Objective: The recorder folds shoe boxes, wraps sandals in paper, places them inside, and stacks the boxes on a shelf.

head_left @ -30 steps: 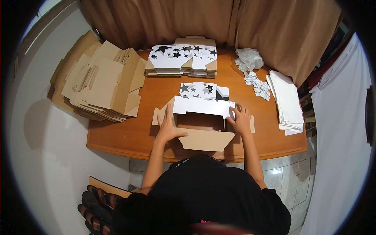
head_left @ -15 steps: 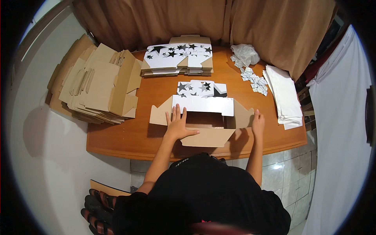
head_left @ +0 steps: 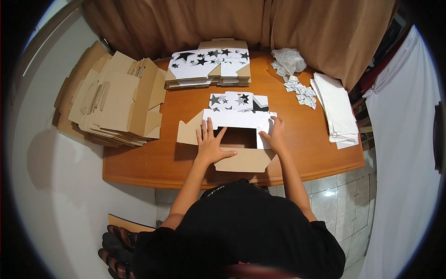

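Observation:
A partly folded cardboard box (head_left: 244, 161), brown outside with white panels, stands open at the table's middle. Its star-printed flap (head_left: 227, 100) points away from me; the near flap leans toward me, and a brown flap (head_left: 188, 130) sticks out on the left. My left hand (head_left: 211, 146) rests on the box's left rim, fingers spread, thumb along the near edge. At the right end, my right hand (head_left: 275, 136) has its fingers bent at the corner and its thumb on the white side flap (head_left: 263, 139), which lies folded over the opening. The box's interior is dark.
Flattened brown cartons (head_left: 116, 97) are piled at the left. Behind the box lies a stack of star-printed cardboard (head_left: 200, 65). Small silvery packets (head_left: 302, 93), a clear plastic bag (head_left: 289, 60) and white sheets (head_left: 332, 109) lie at the right. Brown curtains (head_left: 186, 23) hang behind the table.
My right hand has moved left and inward, and the right side flap that stuck out now lies folded over the opening. The left hand stays on the left rim.

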